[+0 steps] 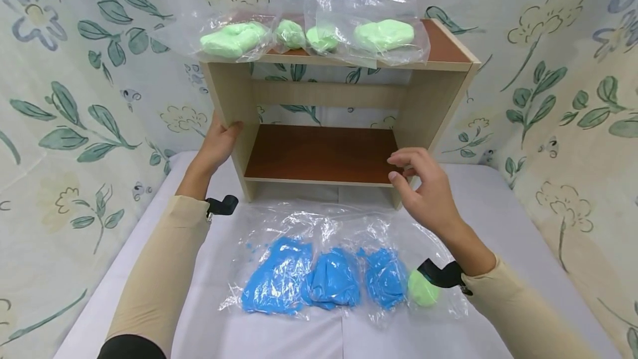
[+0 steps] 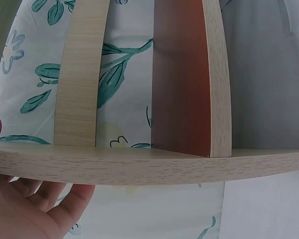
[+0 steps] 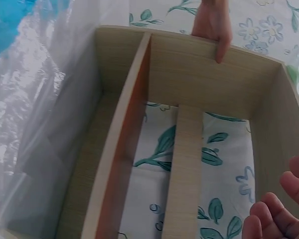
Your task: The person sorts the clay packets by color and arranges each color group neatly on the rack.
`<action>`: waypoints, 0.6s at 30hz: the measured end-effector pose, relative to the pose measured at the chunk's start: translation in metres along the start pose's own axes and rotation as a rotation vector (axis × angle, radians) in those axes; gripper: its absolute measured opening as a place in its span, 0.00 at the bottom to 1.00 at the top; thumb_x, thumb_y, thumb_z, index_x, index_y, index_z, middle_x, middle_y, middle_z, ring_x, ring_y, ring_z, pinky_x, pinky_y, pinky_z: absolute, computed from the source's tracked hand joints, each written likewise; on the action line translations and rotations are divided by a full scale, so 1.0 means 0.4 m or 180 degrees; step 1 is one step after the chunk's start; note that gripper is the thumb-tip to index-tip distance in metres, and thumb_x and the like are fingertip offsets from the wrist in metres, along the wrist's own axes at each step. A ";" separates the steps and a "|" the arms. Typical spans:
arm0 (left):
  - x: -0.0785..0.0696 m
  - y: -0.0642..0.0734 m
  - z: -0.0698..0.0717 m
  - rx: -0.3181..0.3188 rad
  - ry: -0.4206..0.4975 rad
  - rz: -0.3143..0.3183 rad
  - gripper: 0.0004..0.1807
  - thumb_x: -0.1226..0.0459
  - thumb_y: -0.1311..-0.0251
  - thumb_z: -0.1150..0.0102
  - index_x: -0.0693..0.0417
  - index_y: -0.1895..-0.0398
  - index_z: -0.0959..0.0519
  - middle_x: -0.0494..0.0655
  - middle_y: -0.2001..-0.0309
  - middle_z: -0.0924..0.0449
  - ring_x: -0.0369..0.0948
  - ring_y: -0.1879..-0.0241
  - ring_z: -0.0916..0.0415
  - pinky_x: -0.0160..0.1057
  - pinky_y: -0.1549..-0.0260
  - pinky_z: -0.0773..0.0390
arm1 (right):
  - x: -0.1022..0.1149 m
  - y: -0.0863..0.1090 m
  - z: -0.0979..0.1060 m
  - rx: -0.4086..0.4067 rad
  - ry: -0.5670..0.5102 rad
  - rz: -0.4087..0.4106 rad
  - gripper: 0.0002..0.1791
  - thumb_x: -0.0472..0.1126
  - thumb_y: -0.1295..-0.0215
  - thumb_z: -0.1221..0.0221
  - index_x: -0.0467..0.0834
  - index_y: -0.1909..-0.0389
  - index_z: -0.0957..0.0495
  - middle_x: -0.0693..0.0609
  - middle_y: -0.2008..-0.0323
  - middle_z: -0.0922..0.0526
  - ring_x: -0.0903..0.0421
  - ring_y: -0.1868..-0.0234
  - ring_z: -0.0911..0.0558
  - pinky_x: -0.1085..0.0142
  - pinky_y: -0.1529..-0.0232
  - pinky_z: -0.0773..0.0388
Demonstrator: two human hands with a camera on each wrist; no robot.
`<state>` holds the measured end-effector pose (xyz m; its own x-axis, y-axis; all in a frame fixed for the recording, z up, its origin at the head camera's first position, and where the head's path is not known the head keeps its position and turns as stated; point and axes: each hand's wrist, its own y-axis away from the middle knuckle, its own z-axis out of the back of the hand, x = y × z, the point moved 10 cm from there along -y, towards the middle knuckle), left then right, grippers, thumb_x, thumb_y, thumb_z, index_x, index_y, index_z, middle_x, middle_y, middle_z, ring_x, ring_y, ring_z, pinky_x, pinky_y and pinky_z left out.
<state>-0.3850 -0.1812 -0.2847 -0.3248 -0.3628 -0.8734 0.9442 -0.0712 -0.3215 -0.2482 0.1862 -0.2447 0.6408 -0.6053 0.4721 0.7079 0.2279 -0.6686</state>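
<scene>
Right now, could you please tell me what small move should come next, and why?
I would probably close the right hand on the right side panel: the left hand grips the left side panel, the right holds nothing, and the loaded shelf top may need steadying under its green-filled bags.

Glare flecks the plastic bags (image 1: pixel 333 278); both wrist views are dim.

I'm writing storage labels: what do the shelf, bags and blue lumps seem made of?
Shelf: probably matt wood or wood-look board; its pale edges show grain streaks, solid or laminate I can't tell.
Bags: thin, glossy, clear plastic; they crinkle and catch highlights.
Blue lumps: perhaps soft clay, from their irregular shapes; the shiny film obscures their finish.
</scene>
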 end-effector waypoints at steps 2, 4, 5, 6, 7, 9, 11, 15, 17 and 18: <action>-0.001 0.001 0.000 -0.0002 -0.0002 0.0007 0.36 0.65 0.28 0.62 0.40 0.21 0.60 0.51 0.22 0.52 0.53 0.22 0.52 0.66 0.27 0.49 | -0.016 0.021 -0.031 0.0183 0.0078 -0.0061 0.13 0.30 0.38 0.40 0.36 0.52 0.21 0.43 0.49 0.20 0.50 0.53 0.20 0.74 0.54 0.23; -0.003 0.004 0.000 -0.0007 -0.0012 0.0023 0.36 0.64 0.28 0.61 0.40 0.21 0.61 0.51 0.22 0.52 0.53 0.22 0.52 0.66 0.27 0.49 | -0.034 0.043 -0.064 0.0409 0.0149 -0.0133 0.14 0.31 0.38 0.40 0.37 0.50 0.22 0.43 0.49 0.20 0.49 0.52 0.20 0.66 0.55 0.19; -0.004 0.006 0.000 -0.0011 -0.0014 0.0034 0.36 0.64 0.28 0.61 0.40 0.21 0.61 0.51 0.22 0.52 0.54 0.22 0.52 0.66 0.27 0.49 | -0.044 0.056 -0.079 0.0532 0.0182 -0.0177 0.15 0.32 0.37 0.39 0.37 0.49 0.22 0.43 0.49 0.21 0.49 0.51 0.20 0.60 0.55 0.18; -0.005 0.007 0.000 -0.0015 -0.0024 0.0044 0.36 0.64 0.28 0.62 0.39 0.21 0.61 0.51 0.22 0.52 0.54 0.22 0.52 0.66 0.27 0.49 | -0.055 0.069 -0.095 0.0661 0.0212 -0.0236 0.16 0.33 0.37 0.39 0.38 0.48 0.23 0.43 0.48 0.21 0.48 0.50 0.20 0.55 0.55 0.17; -0.005 0.008 0.000 -0.0019 -0.0029 0.0049 0.36 0.63 0.28 0.62 0.39 0.21 0.61 0.51 0.22 0.52 0.54 0.22 0.52 0.66 0.27 0.49 | -0.066 0.083 -0.109 0.0787 0.0247 -0.0293 0.17 0.34 0.37 0.39 0.38 0.47 0.23 0.43 0.47 0.22 0.47 0.49 0.20 0.51 0.54 0.17; -0.007 0.009 -0.001 -0.0018 -0.0030 0.0048 0.36 0.63 0.28 0.62 0.39 0.21 0.61 0.51 0.22 0.52 0.54 0.22 0.52 0.67 0.27 0.49 | -0.089 0.113 -0.136 0.1038 0.0306 -0.0419 0.19 0.35 0.36 0.40 0.37 0.44 0.25 0.41 0.45 0.23 0.45 0.47 0.20 0.47 0.52 0.18; -0.009 0.009 -0.001 -0.0021 -0.0036 0.0045 0.36 0.63 0.28 0.62 0.39 0.21 0.61 0.51 0.22 0.52 0.53 0.22 0.52 0.66 0.27 0.49 | -0.112 0.143 -0.157 0.1258 0.0396 -0.0555 0.21 0.36 0.35 0.40 0.37 0.42 0.26 0.39 0.43 0.24 0.42 0.44 0.22 0.44 0.48 0.19; -0.007 0.010 0.001 -0.0028 -0.0058 0.0049 0.35 0.63 0.27 0.61 0.39 0.21 0.60 0.50 0.22 0.51 0.53 0.22 0.51 0.67 0.27 0.48 | -0.159 0.203 -0.187 0.1580 0.0595 -0.0837 0.24 0.39 0.34 0.40 0.36 0.39 0.28 0.36 0.40 0.25 0.37 0.39 0.25 0.39 0.42 0.24; -0.007 0.010 0.002 -0.0033 -0.0060 0.0043 0.35 0.63 0.27 0.61 0.39 0.21 0.60 0.50 0.22 0.51 0.53 0.23 0.51 0.66 0.27 0.48 | -0.177 0.229 -0.198 0.1681 0.0680 -0.0934 0.25 0.40 0.34 0.40 0.35 0.39 0.28 0.34 0.39 0.26 0.35 0.38 0.26 0.38 0.41 0.25; -0.007 0.010 0.003 -0.0035 -0.0054 0.0038 0.35 0.63 0.27 0.61 0.39 0.21 0.60 0.51 0.22 0.50 0.53 0.23 0.51 0.66 0.28 0.48 | -0.186 0.241 -0.202 0.1712 0.0709 -0.0971 0.25 0.41 0.34 0.40 0.35 0.38 0.28 0.34 0.39 0.26 0.35 0.38 0.26 0.38 0.41 0.26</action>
<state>-0.3801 -0.1813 -0.2832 -0.3125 -0.3793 -0.8709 0.9473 -0.0567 -0.3152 -0.2516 0.1914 -0.3906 0.3519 -0.8334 0.4262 0.9349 0.3355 -0.1158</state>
